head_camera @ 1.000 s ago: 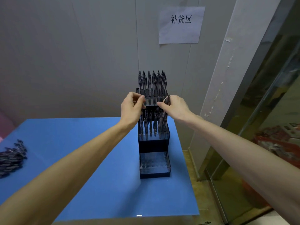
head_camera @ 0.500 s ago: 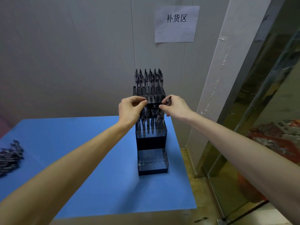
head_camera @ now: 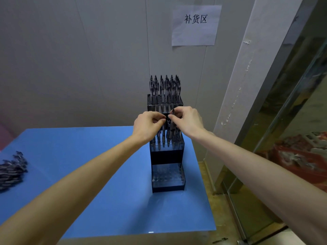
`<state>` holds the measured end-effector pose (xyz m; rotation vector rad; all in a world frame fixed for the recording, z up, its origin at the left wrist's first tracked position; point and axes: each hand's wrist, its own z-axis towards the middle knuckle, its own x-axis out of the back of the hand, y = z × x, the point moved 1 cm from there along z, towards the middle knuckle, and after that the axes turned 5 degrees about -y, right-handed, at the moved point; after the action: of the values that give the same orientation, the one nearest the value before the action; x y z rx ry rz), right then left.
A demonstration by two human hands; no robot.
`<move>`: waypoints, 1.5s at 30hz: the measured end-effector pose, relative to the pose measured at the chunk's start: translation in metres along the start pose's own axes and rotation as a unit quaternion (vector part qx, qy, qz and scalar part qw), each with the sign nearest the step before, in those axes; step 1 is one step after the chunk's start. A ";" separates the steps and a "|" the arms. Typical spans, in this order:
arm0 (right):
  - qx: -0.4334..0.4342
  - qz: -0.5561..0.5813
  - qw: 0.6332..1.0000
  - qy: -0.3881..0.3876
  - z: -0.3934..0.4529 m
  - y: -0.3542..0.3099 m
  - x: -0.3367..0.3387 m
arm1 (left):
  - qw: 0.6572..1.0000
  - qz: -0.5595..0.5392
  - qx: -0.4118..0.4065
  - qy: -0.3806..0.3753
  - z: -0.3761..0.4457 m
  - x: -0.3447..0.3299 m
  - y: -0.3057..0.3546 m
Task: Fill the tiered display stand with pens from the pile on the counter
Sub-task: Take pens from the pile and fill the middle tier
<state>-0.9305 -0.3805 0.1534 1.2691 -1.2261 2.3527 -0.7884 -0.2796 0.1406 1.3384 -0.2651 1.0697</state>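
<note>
A black three-tier display stand point(head_camera: 167, 157) stands at the right side of the blue counter point(head_camera: 99, 183). Its top tier is full of upright dark pens point(head_camera: 164, 89). The middle tier also holds several pens; the bottom tier point(head_camera: 168, 175) holds none. My left hand point(head_camera: 147, 127) and my right hand point(head_camera: 187, 122) meet over the middle tier, fingertips almost touching. My right hand pinches a pen point(head_camera: 172, 114) upright above the middle tier. My left hand's fingers are pinched at the pen tops; what they hold is hidden. The pen pile point(head_camera: 11, 169) lies at the far left.
A grey wall runs close behind the stand, with a paper sign point(head_camera: 195, 25) on it. The counter's right edge drops to the floor beside a glass door frame point(head_camera: 276, 112). Bare blue counter lies between the pile and the stand.
Both hands have come closer together over the middle tier, and my right hand has moved left with its pen. The camera has shifted slightly.
</note>
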 end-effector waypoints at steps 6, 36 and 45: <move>-0.009 -0.036 0.999 0.008 0.001 -0.001 -0.005 | 0.994 0.100 -0.008 -0.038 0.001 -0.004 -0.004; -0.008 -0.178 0.982 -0.057 -0.007 0.003 -0.025 | 0.978 0.170 -0.112 0.049 -0.001 -0.020 -0.023; 0.033 -0.193 0.981 -0.020 -0.037 0.019 -0.021 | 0.958 0.263 -0.117 0.003 -0.025 -0.022 -0.032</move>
<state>-0.9493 -0.3605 0.1157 1.4312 -0.8252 2.1090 -0.7860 -0.2635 0.0972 1.0727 -0.7517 1.4319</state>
